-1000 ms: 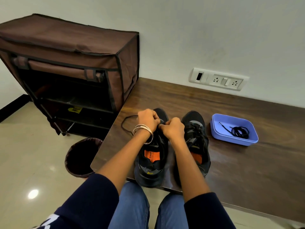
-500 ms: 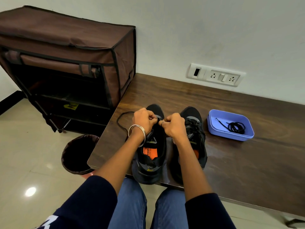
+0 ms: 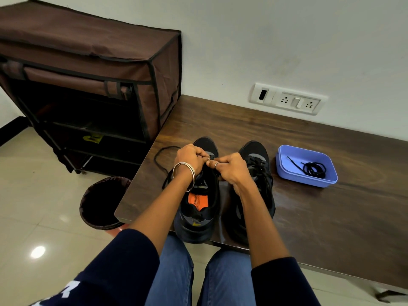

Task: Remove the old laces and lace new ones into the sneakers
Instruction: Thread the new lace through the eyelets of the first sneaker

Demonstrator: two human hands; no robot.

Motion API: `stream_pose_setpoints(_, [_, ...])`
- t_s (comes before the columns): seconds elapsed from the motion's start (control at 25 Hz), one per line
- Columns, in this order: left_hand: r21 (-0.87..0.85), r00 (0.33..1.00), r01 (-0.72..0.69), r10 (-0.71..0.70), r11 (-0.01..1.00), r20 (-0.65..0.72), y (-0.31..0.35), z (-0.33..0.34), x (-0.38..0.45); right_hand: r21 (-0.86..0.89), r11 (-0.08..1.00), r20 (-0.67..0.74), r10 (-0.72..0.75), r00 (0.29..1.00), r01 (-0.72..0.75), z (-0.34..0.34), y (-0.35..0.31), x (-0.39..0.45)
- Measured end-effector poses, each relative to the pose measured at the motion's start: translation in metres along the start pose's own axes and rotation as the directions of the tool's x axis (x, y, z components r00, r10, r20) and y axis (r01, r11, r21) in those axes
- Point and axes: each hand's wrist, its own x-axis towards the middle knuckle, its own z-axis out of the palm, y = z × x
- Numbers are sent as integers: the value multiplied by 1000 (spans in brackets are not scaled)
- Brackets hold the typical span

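Two black sneakers stand side by side at the near edge of the wooden table point(image 3: 331, 206), toes pointing away. The left sneaker point(image 3: 198, 208) shows an orange insole label; the right sneaker point(image 3: 258, 173) has black laces in it. My left hand point(image 3: 189, 159) and my right hand point(image 3: 231, 167) meet over the front of the left sneaker, both pinching a black lace point(image 3: 163, 151) near the eyelets. That lace loops out onto the table to the left. My fingers hide the eyelets.
A blue plastic tray point(image 3: 284, 171) to the right of the sneakers holds a coiled black lace point(image 3: 313, 170). A brown fabric shoe rack point(image 3: 88, 85) stands left of the table. A dark bin point(image 3: 99, 202) sits on the floor below the table's left corner.
Both hands have stayed together over the left sneaker's front. The camera has shifted a little, so the scene sits slightly differently in the frame.
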Motion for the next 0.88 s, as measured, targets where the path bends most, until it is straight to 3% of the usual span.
stream_pose_setpoints(0.28, [-119, 964, 267, -263, 956, 49, 6, 3, 7, 209, 975, 83, 54, 995, -71, -1, 8, 2])
stream_pose_setpoints(0.48, [-76, 957, 288, -289, 954, 3, 8, 9, 6, 176, 979, 142, 76, 987, -101, -5, 3, 2])
stream_pose_setpoints(0.6, [-81, 967, 254, -250, 964, 50, 3, 9, 5, 214, 972, 176, 59, 983, -96, -15, 3, -1])
stream_pose_setpoints(0.72, [-55, 984, 157, -151, 986, 97, 0, 7, 3, 209, 973, -47, 112, 993, -100, -8, -1, 8])
stream_pose_setpoints(0.88, [-32, 985, 75, -69, 997, 157, -6, 6, 0, -24, 995, -289, 89, 953, -100, 8, -13, 9])
